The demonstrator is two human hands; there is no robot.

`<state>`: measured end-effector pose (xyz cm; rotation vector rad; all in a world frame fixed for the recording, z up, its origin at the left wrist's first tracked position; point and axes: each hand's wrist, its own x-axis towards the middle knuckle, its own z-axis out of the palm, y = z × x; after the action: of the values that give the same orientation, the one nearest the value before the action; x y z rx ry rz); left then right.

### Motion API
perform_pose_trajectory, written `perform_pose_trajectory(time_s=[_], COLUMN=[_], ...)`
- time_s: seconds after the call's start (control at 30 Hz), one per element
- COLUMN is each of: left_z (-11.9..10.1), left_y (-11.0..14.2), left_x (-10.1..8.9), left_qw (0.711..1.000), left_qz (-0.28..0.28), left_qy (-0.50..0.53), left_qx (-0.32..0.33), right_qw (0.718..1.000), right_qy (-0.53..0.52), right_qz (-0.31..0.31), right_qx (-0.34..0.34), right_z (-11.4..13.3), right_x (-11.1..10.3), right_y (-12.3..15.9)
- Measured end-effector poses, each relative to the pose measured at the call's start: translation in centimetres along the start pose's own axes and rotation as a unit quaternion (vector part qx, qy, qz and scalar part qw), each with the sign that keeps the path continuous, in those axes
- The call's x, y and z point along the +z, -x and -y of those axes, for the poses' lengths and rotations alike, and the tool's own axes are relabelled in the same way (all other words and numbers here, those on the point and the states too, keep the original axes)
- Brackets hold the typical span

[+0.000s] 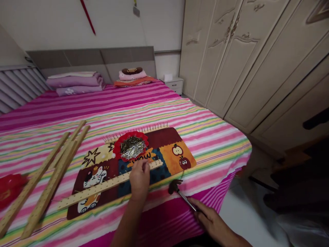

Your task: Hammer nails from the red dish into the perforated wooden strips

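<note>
My right hand (209,218) is closed around the handle of a claw hammer (186,199), whose dark head hangs over the front part of the bed. Above a pale wooden strip (102,187) with rows of small holes, my left hand (140,176) is closed in a pinch; what its fingers hold is too small to make out. A few nails stand in the strip near its right end. The strip lies slantwise across a patterned mat (154,176). Just behind my left hand, a red scalloped dish (117,151) holds a heap of nails (133,146).
Another strip (154,129) with a row of upright nails lies along the mat's far edge. Several wooden strips (55,185) are piled at left beside a red dish (10,188). Folded bedding (77,82) sits by the headboard; a wardrobe (231,61) stands at right.
</note>
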<state>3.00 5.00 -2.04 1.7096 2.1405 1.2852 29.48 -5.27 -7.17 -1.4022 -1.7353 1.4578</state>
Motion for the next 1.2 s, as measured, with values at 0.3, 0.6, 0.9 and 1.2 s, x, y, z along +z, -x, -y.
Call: perform_pose_trajectory(time_s=[0.3,0.6,0.9,1.2], left_z=[1.2,1.3,0.7,-1.5], left_y=[-9.7,-10.6,-9.8,-2.9], left_x=[-0.3,0.3,-3.9,-6.5], left_qw=[0.965,0.961,0.929,0.858], left_qz=[0.158,0.156,0.07,0.181], left_qy=[-0.211,-0.228,0.292,0.38], left_qx=[0.002,-0.027,-0.217,-0.293], right_qw=[0.997,0.987,0.982,0.984], right_qy=[-0.066,-0.149,-0.175,-0.152], right_qz=[-0.032,-0.028,-0.013,-0.035], right_qx=[0.038,0.059,0.068,0.087], right_z=[-2.4,-2.0,-2.2,-1.4], right_x=[1.2,1.6,1.8,1.8], right_y=[-0.7,-1.1,-1.1,-0.7])
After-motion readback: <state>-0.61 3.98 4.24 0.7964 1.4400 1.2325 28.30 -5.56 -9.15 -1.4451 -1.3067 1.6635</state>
